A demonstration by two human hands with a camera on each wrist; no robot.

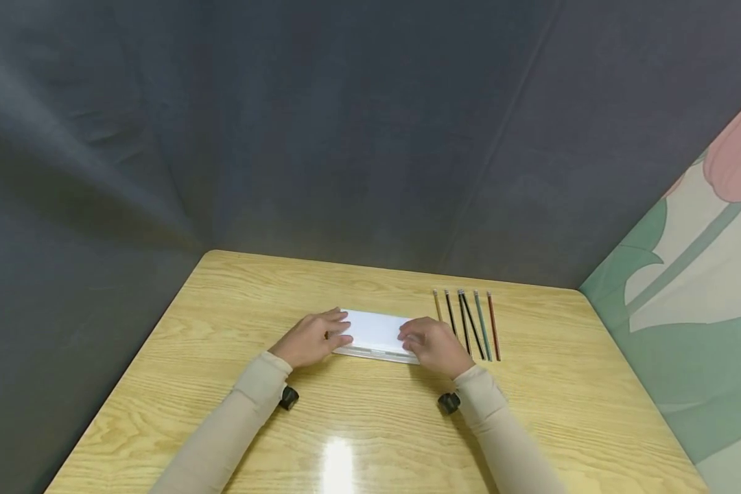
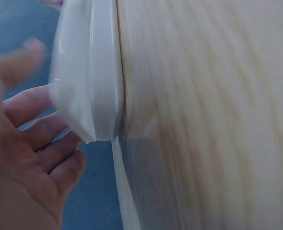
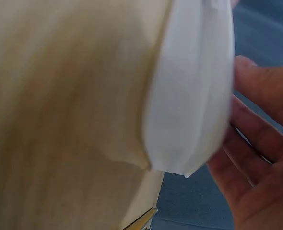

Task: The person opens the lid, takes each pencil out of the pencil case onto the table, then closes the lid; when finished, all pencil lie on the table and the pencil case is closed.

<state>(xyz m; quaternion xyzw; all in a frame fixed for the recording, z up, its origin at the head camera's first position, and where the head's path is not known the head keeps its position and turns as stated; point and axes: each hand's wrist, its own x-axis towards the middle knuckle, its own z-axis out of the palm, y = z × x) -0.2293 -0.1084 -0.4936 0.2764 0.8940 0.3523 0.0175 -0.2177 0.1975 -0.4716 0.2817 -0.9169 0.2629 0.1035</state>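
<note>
A long white box [image 1: 373,331], flat with rounded ends, lies on the wooden table between both hands. Its top is plain white, and a seam runs along the near side. My left hand [image 1: 313,340] is at the box's left end, fingers reaching along it; in the left wrist view the thumb [image 2: 24,62] is blurred and lifted away from the white side. At the right end is my right hand [image 1: 440,346], its fingers slightly bent against the box. In the right wrist view the thumb [image 3: 259,84] is close to the box's edge, and some fingertips are hidden behind it.
Several pencils [image 1: 480,326] in yellow, black, teal and red lie just right of my right hand, their eraser ends pointing away. A dark curtain [image 1: 370,137] hangs behind the table, and a floral cloth [image 1: 685,329] borders the right side.
</note>
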